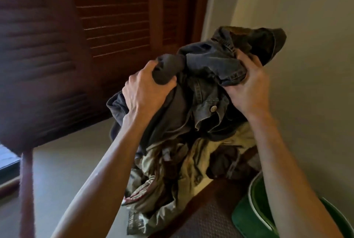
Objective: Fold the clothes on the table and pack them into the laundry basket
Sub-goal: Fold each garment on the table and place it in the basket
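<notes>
A crumpled dark grey denim garment with a metal button is lifted above the pile. My left hand is shut on a bunched dark fold at its left side. My right hand grips its seamed edge on the right. Below hangs and lies a heap of clothes: olive, beige and brown pieces, on the dark wooden table. A green laundry basket with a pale rim shows at the lower right, partly hidden by my right forearm.
A dark louvred wooden door fills the back left. A brown chair back and its leg stand at the left. A pale wall is at the right, and beige floor lies below.
</notes>
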Demonstrator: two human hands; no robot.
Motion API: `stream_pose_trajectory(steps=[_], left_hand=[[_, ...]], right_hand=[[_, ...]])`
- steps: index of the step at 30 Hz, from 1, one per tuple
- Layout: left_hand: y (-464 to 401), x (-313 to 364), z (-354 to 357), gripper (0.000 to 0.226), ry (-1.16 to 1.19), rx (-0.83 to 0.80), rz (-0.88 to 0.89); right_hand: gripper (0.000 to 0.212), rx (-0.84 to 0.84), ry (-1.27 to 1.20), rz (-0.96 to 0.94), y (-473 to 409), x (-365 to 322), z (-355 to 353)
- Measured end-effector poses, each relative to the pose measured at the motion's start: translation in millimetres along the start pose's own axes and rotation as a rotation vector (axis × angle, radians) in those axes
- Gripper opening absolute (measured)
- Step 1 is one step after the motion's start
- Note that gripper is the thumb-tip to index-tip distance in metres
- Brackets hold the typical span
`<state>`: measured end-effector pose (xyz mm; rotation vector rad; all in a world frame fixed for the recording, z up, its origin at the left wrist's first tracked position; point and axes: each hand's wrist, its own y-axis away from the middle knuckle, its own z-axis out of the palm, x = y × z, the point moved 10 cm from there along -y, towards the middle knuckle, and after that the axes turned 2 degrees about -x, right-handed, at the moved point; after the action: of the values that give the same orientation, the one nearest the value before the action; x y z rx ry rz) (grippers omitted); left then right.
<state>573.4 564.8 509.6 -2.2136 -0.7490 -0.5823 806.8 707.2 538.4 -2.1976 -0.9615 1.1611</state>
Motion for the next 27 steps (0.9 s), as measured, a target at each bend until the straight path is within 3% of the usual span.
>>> stream_pose_trajectory(steps=[15,20,27], left_hand=[[142,280,250,0.066,0.096,-0.319,0.326],[199,318,324,0.054,0.174,-0.504,0.352],[240,299,420,0.062,0.04,-0.791,0.292]], right_hand=[[0.069,0.132,0.224,0.351,132,261,-272],[0.073,0.119,0.237,0.505,185,338,-315],[0.08,0.055,0.252,0.84,276,456,-304]])
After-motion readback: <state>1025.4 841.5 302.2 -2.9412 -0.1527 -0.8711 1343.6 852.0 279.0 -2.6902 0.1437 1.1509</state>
